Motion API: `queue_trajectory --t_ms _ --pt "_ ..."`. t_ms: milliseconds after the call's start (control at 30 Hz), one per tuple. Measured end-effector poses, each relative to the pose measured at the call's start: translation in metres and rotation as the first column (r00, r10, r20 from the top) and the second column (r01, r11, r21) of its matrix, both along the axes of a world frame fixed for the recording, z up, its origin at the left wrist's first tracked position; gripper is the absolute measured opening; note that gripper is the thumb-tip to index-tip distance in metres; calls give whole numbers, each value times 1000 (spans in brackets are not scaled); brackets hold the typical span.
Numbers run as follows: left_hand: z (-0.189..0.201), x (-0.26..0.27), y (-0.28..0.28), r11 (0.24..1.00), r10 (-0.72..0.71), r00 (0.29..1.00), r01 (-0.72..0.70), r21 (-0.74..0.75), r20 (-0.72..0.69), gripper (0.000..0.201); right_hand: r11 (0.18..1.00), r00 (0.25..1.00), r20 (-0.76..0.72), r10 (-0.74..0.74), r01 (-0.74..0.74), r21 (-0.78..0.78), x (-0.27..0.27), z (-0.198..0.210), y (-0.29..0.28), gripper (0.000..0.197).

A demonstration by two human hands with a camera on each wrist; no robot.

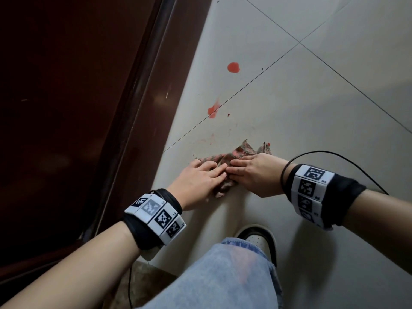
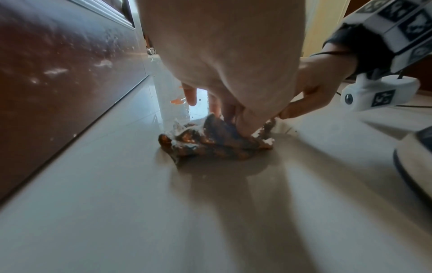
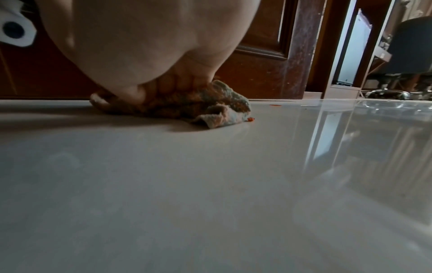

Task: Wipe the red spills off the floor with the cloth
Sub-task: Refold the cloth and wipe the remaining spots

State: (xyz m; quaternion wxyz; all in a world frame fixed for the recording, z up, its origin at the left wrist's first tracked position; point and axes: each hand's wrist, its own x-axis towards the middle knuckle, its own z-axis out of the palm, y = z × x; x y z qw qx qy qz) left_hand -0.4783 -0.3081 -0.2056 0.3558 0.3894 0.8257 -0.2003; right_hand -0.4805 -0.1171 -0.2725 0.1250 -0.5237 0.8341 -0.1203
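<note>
A crumpled, stained cloth [image 1: 242, 151] lies bunched on the pale tiled floor [image 1: 312, 108], close to a dark wooden door. My left hand [image 1: 214, 172] pinches its near left part, with the thumb and fingers dug into the folds [image 2: 210, 142]. From the right, my right hand [image 1: 236, 168] grips the cloth, fingers curled into it [image 3: 210, 103]. The two hands' fingertips meet over the cloth. A round red spill [image 1: 233, 67] and a smeared red spill [image 1: 213, 110] lie on the tiles beyond it. A small red drop [image 1: 268, 144] sits at the cloth's far right corner.
The dark wooden door [image 1: 66, 108] runs along the left, its bottom edge close to my left hand. My jeans knee [image 1: 223, 275] and white shoe [image 1: 258, 239] are just behind the hands. A black cable [image 1: 334, 155] trails from my right wrist. An office chair [image 3: 411, 46] stands far off.
</note>
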Motion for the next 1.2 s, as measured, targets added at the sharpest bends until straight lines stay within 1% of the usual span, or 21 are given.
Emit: queue_trajectory --t_ms 67,167,267,367,433,533,600,633,700,733,767,800,833,867,900,933,1000,1067,1100,1167,1200 --pt "1 -6 4 999 29 998 -31 -24 -63 79 1000 999 -43 -8 7 -18 -3 1 3 46" --pt "-3 -15 8 998 57 990 -58 -3 -131 76 1000 999 -45 -25 25 2 -15 2 10 47" --pt "-7 -29 14 999 41 980 -47 -26 -196 73 996 996 -49 -70 72 52 -27 7 11 29" --pt "-12 -44 16 999 45 968 -50 -16 -246 69 990 992 -49 -121 124 69 -40 11 10 34" --pt "-12 -53 16 998 52 965 -55 -4 -258 65 989 984 -114 -136 142 47 -46 10 12 20" --pt "-15 -64 14 996 78 963 -67 53 -259 60 975 961 -160 -224 221 -40 -57 4 16 42" --pt "-18 -70 17 993 108 954 -93 68 -279 60 951 947 -96 -306 308 1 -67 11 17 40" --pt "-18 -73 21 991 124 949 -104 84 -290 60 943 943 -74 -323 328 61 -71 13 19 39" --pt "-20 -82 28 988 137 948 -109 112 -287 63 925 950 -35 -310 310 218 -77 19 22 43" --pt "-19 -86 31 981 140 945 -92 171 -295 64 912 941 -11 -338 330 244 -80 23 23 44" --pt "-19 -91 33 963 160 939 -80 258 -304 63 902 929 11 -371 357 244 -83 24 24 44" --pt "-19 -95 32 919 246 928 -132 371 -280 59 890 910 41 -413 393 231 -86 25 25 44" --pt "-20 -99 29 830 372 907 -230 508 -198 58 872 882 77 -465 441 210 -89 26 28 42" --pt "-18 -101 28 734 489 869 -361 575 -79 60 858 855 115 -506 485 170 -91 27 32 40" --pt "-15 -102 28 661 571 821 -463 591 5 62 839 829 135 -544 535 97 -92 28 35 36" --pt "-11 -104 29 613 633 773 -530 585 38 62 804 795 148 -588 595 -6 -92 32 39 32" --pt "-7 -108 30 539 718 695 -589 602 37 58 703 718 210 -663 694 -155 -92 42 42 30" --pt "0 -113 33 493 758 651 -612 618 40 52 601 637 312 -704 770 -215 -95 52 43 35" --pt "4 -115 34 488 760 648 -615 619 44 50 563 598 366 -713 800 -210 -98 55 41 37" --pt "12 -120 39 511 736 675 -604 611 51 47 534 557 377 -740 827 -174 -105 57 35 32" --pt "17 -121 42 530 718 695 -591 608 50 45 552 560 335 -758 824 -129 -107 57 32 31"
